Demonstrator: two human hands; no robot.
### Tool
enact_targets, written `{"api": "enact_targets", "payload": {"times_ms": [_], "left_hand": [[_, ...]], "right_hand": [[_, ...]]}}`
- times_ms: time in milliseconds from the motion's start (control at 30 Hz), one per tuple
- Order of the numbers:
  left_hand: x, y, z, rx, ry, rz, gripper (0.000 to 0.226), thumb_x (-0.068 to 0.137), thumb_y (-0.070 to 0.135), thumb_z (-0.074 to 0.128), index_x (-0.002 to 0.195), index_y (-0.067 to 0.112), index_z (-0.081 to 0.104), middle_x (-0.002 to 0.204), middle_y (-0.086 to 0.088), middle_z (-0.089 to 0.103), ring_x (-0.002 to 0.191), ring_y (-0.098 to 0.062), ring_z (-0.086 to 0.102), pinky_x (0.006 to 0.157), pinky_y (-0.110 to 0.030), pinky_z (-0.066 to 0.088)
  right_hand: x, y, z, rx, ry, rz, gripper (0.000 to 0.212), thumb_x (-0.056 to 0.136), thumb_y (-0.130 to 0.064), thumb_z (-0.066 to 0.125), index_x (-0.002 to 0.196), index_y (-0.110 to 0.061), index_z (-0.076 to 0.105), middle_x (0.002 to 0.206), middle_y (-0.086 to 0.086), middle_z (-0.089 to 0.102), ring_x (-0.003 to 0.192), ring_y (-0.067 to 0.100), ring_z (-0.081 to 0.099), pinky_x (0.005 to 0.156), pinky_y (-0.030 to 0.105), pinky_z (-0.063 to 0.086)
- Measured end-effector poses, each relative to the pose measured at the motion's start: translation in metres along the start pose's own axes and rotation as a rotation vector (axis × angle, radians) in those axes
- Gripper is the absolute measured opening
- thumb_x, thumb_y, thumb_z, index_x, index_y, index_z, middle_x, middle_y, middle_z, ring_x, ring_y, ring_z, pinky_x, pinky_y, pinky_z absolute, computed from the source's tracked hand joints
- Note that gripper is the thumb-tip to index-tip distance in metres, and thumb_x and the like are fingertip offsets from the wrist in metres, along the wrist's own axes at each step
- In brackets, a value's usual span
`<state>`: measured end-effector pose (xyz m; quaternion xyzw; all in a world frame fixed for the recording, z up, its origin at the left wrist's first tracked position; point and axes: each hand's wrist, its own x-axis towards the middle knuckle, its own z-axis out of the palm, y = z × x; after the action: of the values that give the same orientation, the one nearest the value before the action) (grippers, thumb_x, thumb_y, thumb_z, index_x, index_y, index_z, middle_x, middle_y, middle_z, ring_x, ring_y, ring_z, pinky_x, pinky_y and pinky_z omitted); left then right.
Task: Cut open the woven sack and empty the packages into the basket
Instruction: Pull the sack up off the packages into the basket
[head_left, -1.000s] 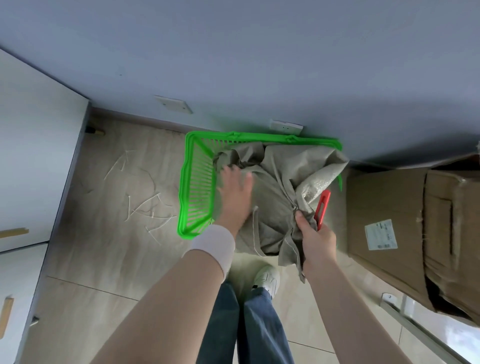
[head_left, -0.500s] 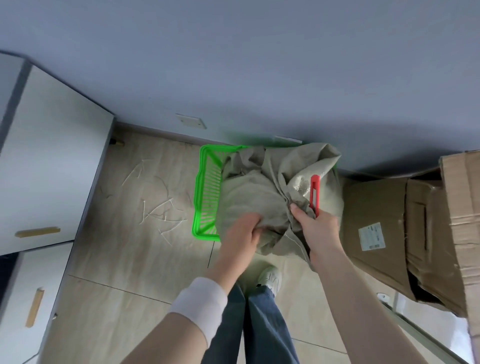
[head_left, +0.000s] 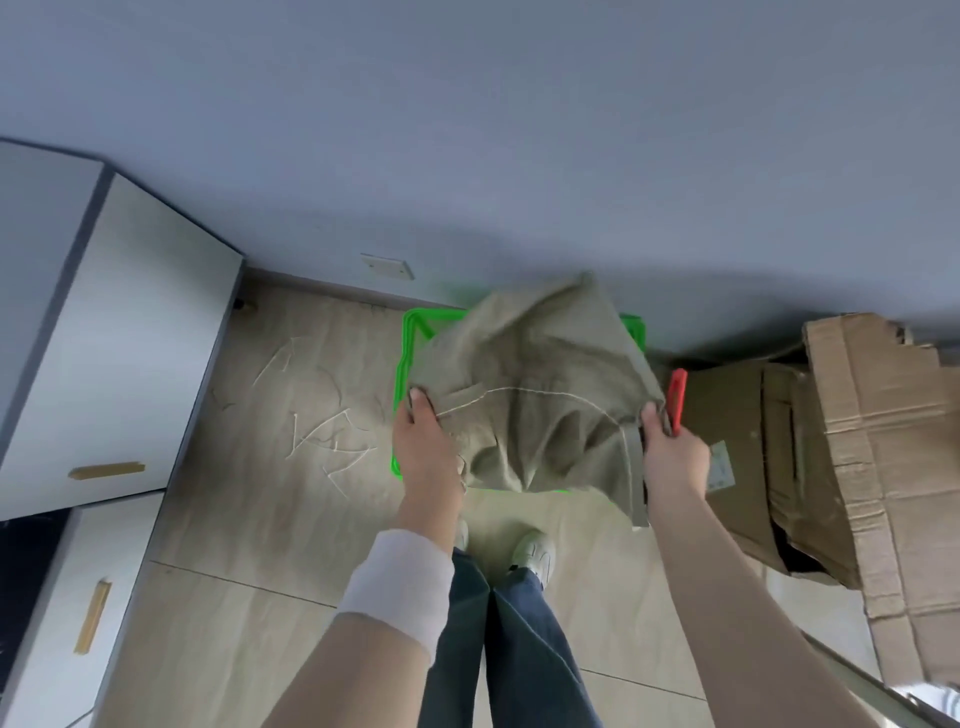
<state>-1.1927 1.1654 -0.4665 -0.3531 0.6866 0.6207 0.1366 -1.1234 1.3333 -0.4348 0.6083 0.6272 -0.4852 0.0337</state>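
Note:
A limp grey-green woven sack (head_left: 530, 395) hangs spread above the green plastic basket (head_left: 402, 364) on the floor by the wall. My left hand (head_left: 423, 441) grips the sack's left corner. My right hand (head_left: 670, 452) grips the right corner together with a red utility knife (head_left: 676, 397) that sticks up past my fingers. The sack covers most of the basket, so its contents are hidden and no packages show.
Torn cardboard boxes (head_left: 857, 467) stand close on the right. A white cabinet with wooden handles (head_left: 104, 364) lines the left. Loose white string scraps (head_left: 322, 426) lie on the wood floor left of the basket. My feet (head_left: 532, 551) stand just before the basket.
Both hands have lifted the sack and pulled its corners apart, so it now hangs spread above the basket instead of lying bunched in it. My left hand moved from the middle to the left corner.

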Motion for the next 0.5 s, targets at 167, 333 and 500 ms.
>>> {"api": "enact_targets", "payload": {"times_ms": [167, 333, 500], "left_hand": [[-0.026, 0.030, -0.006, 0.016, -0.095, 0.073, 0.027, 0.099, 0.031, 0.037, 0.105, 0.016, 0.059, 0.089, 0.005, 0.060, 0.085, -0.015, 0.056, 0.078, -0.023, 0.046], [-0.037, 0.054, -0.013, -0.039, -0.075, 0.004, 0.027, 0.098, 0.031, 0.038, 0.077, 0.029, 0.054, 0.078, 0.009, 0.051, 0.079, -0.016, 0.048, 0.076, -0.032, 0.039], [-0.059, 0.056, -0.003, -0.119, -0.182, -0.114, 0.022, 0.099, 0.030, 0.039, 0.104, 0.026, 0.060, 0.116, -0.011, 0.064, 0.114, -0.038, 0.056, 0.100, -0.047, 0.042]], "right_hand": [[-0.035, -0.016, -0.006, 0.079, -0.011, -0.078, 0.039, 0.093, -0.038, 0.049, 0.069, -0.008, 0.051, 0.060, 0.004, 0.046, 0.058, 0.020, 0.045, 0.052, 0.030, 0.035], [-0.046, -0.037, -0.015, 0.187, 0.031, 0.003, 0.030, 0.093, -0.037, 0.051, 0.089, -0.009, 0.059, 0.073, 0.006, 0.054, 0.072, 0.024, 0.054, 0.062, 0.029, 0.042], [-0.052, -0.046, -0.015, 0.218, -0.068, 0.010, 0.037, 0.090, -0.039, 0.054, 0.095, -0.003, 0.062, 0.081, 0.009, 0.062, 0.075, 0.022, 0.056, 0.070, 0.032, 0.047]]}}
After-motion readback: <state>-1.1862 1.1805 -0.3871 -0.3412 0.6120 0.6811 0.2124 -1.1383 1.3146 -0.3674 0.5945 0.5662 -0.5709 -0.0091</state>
